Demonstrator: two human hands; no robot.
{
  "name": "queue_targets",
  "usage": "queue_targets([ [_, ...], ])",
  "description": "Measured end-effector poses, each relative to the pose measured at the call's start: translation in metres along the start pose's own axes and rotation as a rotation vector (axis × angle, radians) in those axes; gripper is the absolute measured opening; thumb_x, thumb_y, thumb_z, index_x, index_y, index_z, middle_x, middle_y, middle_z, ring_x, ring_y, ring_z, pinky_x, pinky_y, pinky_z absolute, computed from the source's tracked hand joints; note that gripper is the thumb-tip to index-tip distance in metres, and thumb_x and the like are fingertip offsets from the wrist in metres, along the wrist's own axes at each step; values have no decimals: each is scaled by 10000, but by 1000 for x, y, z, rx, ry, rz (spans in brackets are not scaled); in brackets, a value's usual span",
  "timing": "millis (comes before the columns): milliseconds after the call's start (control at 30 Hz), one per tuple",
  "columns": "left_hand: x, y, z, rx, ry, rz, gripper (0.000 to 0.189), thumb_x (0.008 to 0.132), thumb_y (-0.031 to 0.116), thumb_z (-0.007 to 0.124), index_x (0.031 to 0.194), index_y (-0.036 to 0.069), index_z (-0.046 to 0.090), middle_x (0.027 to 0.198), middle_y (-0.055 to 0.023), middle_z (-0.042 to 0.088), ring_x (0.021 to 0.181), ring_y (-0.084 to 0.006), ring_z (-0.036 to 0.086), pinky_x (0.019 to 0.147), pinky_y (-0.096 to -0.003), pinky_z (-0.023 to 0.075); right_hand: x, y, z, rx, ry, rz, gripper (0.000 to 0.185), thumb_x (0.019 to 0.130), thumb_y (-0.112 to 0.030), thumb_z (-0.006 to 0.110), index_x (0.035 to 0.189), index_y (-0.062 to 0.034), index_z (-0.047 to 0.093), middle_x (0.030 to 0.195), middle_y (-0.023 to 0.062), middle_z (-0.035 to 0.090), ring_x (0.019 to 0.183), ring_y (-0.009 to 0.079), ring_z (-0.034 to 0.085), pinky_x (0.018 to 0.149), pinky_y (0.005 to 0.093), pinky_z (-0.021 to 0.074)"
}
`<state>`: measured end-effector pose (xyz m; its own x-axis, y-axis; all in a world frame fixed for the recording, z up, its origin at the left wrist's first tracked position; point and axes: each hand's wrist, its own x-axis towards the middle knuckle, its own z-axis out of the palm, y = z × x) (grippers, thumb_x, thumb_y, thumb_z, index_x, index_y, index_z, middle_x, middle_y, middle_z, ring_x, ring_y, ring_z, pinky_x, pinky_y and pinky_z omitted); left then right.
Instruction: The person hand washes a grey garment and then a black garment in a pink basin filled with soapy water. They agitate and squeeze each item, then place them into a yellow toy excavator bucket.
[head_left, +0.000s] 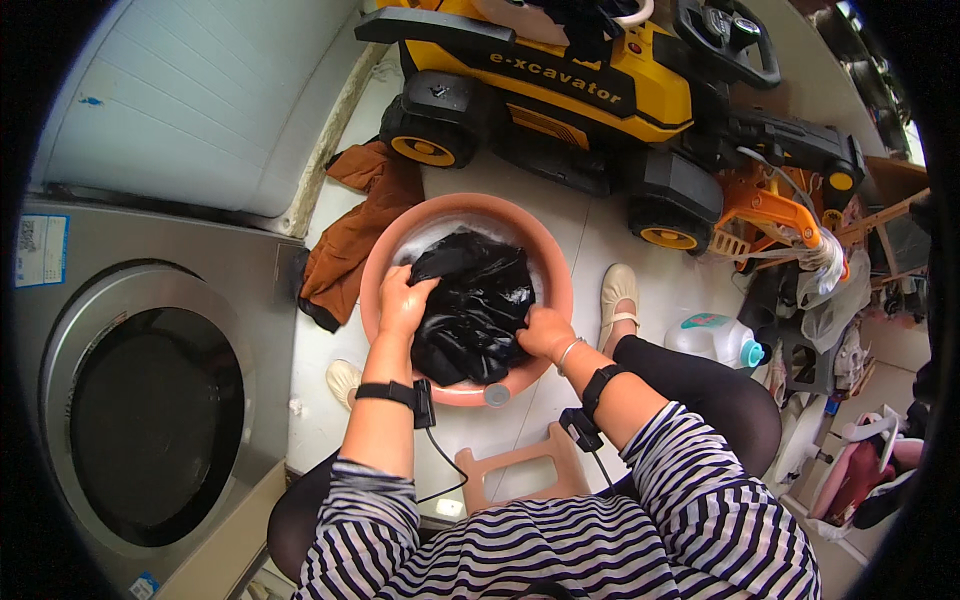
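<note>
A pink plastic basin (559, 262) stands on the tiled floor before me, with whitish suds along its inner far side. Wet black cloth (480, 300) fills most of it. My left hand (403, 300) grips the cloth's upper left edge between thumb and fingers, near the basin's left wall. At the right side of the basin, my right hand (544, 331) is closed on the cloth's right edge. The fingertips of my right hand are partly hidden. Straps with small black devices are on both forearms.
Brown clothing (352, 225) lies left of the basin, near a grey front-loading washing machine (150, 405). A yellow and black toy excavator (555, 82) stands beyond. To the right is a detergent bottle (712, 341); a pink plastic stool (525, 469) is close to my body.
</note>
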<state>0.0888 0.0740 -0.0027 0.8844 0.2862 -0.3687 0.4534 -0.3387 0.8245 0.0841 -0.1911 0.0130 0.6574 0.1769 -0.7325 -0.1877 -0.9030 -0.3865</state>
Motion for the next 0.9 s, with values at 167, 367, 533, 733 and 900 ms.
queue_targets([
  [167,-55,61,-20,-467,-76,40,375,794,3,746,1154,-57,664,1116,-58,675,1061,-178,619,956,-306,480,16,-17,-24,209,321,-281,847,775,-127,702,1525,-23,322,1469,300,434,1364,427,443,1139,443,386],
  [367,-101,147,-42,-611,-87,210,374,803,-82,693,1172,-32,662,1081,-38,693,975,-122,635,934,-273,488,17,-44,-45,268,354,-482,698,767,-119,709,1426,-116,479,1504,267,422,1375,439,430,1158,468,364],
  [533,-119,186,-64,-691,-44,324,470,763,-120,667,1226,-52,621,1140,-79,690,1054,-164,645,989,-291,472,17,-59,-61,650,467,-674,381,747,-9,682,1120,-32,604,1408,171,561,1300,323,538,1096,382,423],
  [733,-111,169,-77,-238,-49,357,533,752,-87,571,1282,-39,538,1144,-72,633,1086,-157,588,996,-290,446,-3,-56,-112,908,435,-659,220,806,-9,657,1020,-28,609,886,-32,585,848,61,532,778,233,461],
  [900,-121,109,-43,208,-86,150,839,726,127,699,1476,-43,363,1282,-206,593,1180,-292,571,1050,-371,438,-9,-55,-116,961,397,-729,292,761,-14,641,1053,-24,649,979,46,684,960,149,637,881,278,501],
])
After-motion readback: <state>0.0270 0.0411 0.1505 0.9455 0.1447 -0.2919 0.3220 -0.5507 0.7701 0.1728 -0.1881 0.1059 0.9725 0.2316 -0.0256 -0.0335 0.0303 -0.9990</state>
